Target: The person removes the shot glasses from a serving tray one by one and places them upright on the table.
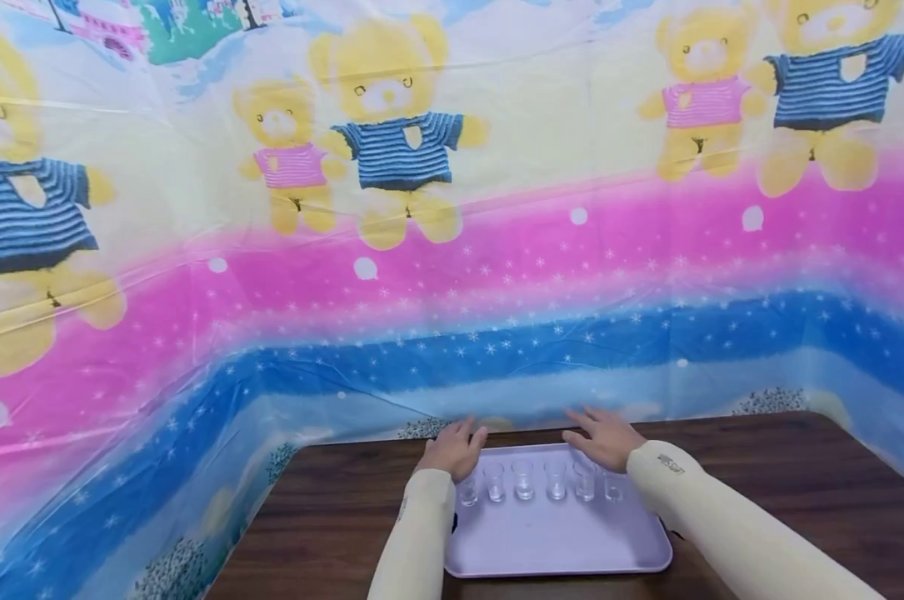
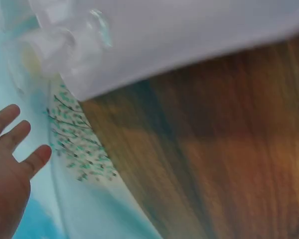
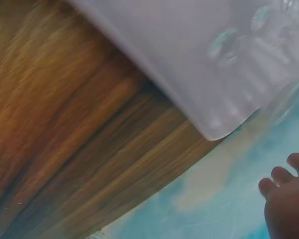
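Note:
Both hands hover over the far part of a lilac tray (image 1: 556, 537) in the head view. My left hand (image 1: 454, 450) is above its far left corner, fingers spread, with nothing in it. Over the far right corner is my right hand (image 1: 609, 442), fingers spread and likewise holding nothing. Several small clear glasses stand upright in a row across the tray; a middle glass (image 1: 524, 481) shows plainly, while the end ones are partly behind the hands. In the left wrist view the left hand (image 2: 10, 169) is apart from the nearest glass (image 2: 60, 55). The right hand (image 3: 289, 199) shows only partly in the right wrist view.
The tray lies on a dark wood-grain table (image 1: 332, 508), near its far edge. Behind the table hangs a printed sheet (image 1: 526, 308) with bears and snowflakes, close to the fingertips. It also runs along the table's left side.

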Tool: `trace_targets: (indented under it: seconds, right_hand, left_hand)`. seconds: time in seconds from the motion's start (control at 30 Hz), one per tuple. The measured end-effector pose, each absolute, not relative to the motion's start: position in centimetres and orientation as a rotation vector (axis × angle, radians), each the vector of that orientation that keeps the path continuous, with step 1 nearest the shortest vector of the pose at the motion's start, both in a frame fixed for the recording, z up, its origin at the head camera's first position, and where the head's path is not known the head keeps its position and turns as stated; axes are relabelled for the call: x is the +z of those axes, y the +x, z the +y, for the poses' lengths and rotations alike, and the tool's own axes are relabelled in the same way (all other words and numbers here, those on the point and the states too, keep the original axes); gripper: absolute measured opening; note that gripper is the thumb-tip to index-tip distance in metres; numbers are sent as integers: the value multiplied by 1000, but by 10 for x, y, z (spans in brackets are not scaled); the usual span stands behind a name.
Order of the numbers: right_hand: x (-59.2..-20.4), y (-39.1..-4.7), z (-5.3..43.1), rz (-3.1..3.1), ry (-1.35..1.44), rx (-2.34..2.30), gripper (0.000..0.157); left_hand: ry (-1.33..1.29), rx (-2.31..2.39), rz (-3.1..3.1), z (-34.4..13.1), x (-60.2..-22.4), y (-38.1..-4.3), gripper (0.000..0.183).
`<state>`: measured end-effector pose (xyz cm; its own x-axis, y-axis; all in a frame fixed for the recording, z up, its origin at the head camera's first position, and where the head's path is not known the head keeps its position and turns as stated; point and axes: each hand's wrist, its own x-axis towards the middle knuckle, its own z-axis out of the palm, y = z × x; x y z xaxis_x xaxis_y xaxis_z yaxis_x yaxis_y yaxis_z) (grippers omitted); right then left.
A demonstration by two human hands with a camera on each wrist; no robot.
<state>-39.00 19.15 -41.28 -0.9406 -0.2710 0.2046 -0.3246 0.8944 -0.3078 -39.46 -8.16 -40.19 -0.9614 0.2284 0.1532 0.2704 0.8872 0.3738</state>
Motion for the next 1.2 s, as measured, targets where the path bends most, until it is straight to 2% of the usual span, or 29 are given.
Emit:
trace_targets:
  seconds: [0.3, 0.4, 0.57, 0.9, 1.2]
  right_hand:
    - [-408, -373, 226, -3000, 417, 758, 64]
    - [-408, -371, 234, -2989, 414, 737, 56]
    - [-405, -367, 239, -2953, 452, 727, 46]
    - [-403, -362, 232, -2896, 684, 644, 25]
    - [-404, -364, 235, -2931, 590, 617, 22]
  left_hand:
    - [-249, -776, -2958, -125, -417, -398, 62]
    - [-196, -849, -2993, -136, -424, -399, 53]
    - [-216, -911, -3006, -143, -437, -400, 28]
    - [-312, -1060, -2944, -148, -453, -405, 20]
    - [-390, -985, -2970, -143, -456, -401, 9]
